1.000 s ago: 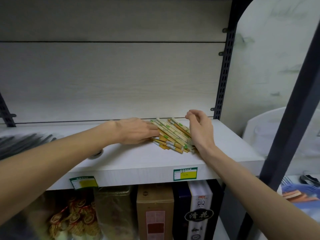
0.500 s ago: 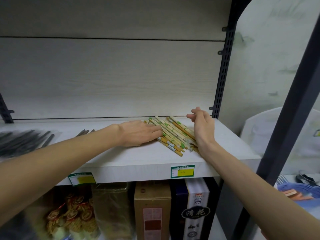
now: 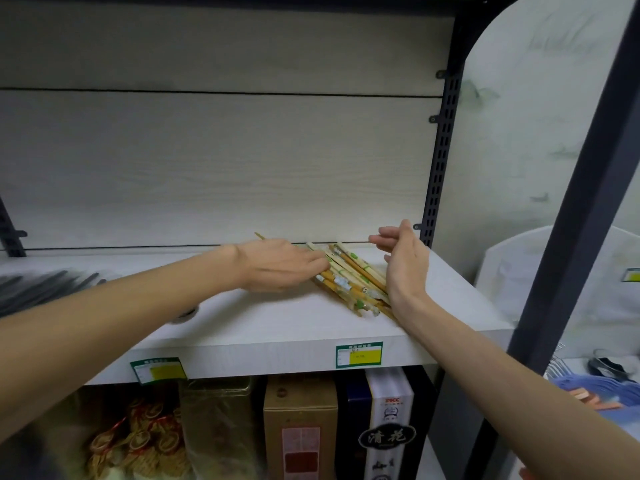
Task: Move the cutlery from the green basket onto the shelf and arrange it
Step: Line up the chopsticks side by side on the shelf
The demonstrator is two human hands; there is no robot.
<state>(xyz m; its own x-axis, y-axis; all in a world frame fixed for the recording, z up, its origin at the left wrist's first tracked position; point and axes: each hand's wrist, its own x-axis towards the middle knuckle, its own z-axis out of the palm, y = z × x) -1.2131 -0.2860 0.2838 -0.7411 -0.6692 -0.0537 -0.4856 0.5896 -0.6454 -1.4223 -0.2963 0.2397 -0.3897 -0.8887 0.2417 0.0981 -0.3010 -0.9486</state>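
Head view: pale wood-grain shelf point(image 3: 277, 327), flat board. Chopsticks point(image 3: 349, 282), slim paper-sleeved bamboo sticks, heaped at its right end. Left hand point(image 3: 277, 265) flat, fingertips resting on the heap's left edge; right hand point(image 3: 403, 268) upright, fingers loosely apart, edge-on against its right side.

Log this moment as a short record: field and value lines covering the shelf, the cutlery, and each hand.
surface: white shelf, upper tier of a rack
cutlery: pile of wrapped chopsticks, lying diagonally near the right end
left hand: palm down, fingertips on the pile's left side; one stick shows behind it
right hand: on edge at the pile's right side, fingers open
other stock: dark cutlery at far left
green basket: not in view
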